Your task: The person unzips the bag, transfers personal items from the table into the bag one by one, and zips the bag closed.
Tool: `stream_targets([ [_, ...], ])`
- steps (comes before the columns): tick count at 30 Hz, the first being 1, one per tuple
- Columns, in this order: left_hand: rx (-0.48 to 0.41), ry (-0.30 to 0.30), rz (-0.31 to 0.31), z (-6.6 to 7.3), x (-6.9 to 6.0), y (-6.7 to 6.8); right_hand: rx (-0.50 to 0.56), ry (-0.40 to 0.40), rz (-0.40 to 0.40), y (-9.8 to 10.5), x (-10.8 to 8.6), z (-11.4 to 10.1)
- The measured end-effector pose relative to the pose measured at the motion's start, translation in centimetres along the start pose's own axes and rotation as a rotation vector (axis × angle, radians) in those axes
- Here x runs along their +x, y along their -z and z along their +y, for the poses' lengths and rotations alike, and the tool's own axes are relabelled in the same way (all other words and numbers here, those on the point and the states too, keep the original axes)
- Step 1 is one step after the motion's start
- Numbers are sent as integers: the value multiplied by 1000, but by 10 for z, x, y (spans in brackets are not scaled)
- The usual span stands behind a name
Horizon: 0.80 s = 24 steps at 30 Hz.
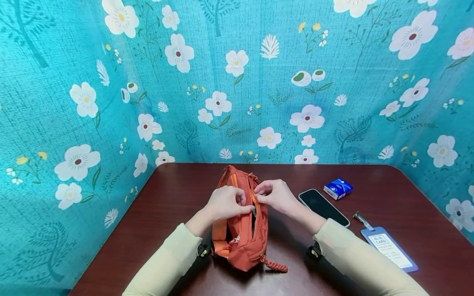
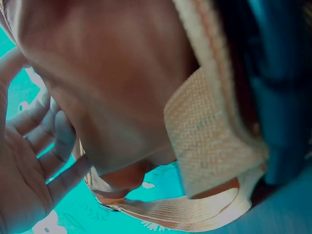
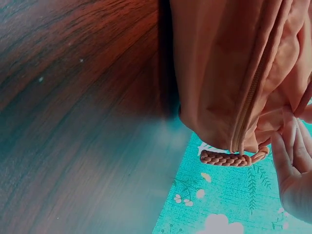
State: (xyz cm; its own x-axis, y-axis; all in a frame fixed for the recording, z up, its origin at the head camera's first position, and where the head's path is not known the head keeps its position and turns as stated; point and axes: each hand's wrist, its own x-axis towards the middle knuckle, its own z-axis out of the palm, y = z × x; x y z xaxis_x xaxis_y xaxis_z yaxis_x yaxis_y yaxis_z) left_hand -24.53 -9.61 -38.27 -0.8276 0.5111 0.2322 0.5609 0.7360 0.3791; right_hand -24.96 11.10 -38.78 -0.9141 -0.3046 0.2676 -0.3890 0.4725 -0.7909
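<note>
An orange-red waist bag (image 1: 240, 246) stands on the table, its long zipped pocket partly open with a dark gap along the top. My left hand (image 1: 227, 202) holds the left edge of this opening, thumb at the gap and fingers bent. Opposite it, my right hand (image 1: 275, 195) pinches the right edge near the far end with thumb and fingertips. In the left wrist view, the left hand (image 2: 34, 151) lies against the bag's side, above a webbing strap (image 2: 204, 131). The right wrist view shows the right hand's fingers (image 3: 290, 146) touching the fabric; its thumb tip is hidden.
Right of the bag lie a black phone (image 1: 324, 207), a small blue packet (image 1: 338, 188) and a blue-framed ID card holder (image 1: 389, 248) with a metal clip. A braided cord (image 1: 275, 267) hangs from the bag's near end. Flowered turquoise cloth surrounds the brown table (image 1: 177, 185).
</note>
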Motion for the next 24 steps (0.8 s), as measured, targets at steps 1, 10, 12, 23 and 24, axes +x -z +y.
stream_targets([
  [1, 19, 7, 5, 0, 0, -1, 5, -6, -3, 0, 0, 0],
  [10, 73, 35, -42, 4, -2, -4, 20, -1, -16, 1, 0, -1],
  [12, 81, 28, -58, 4, -3, -3, 24, -1, -17, 2, 0, 0],
  [23, -36, 24, -34, -7, -18, -1, 21, -13, -3, 6, -3, 4],
  [24, -65, 25, -25, -8, -19, -1, 20, -11, -2, 7, -3, 5],
])
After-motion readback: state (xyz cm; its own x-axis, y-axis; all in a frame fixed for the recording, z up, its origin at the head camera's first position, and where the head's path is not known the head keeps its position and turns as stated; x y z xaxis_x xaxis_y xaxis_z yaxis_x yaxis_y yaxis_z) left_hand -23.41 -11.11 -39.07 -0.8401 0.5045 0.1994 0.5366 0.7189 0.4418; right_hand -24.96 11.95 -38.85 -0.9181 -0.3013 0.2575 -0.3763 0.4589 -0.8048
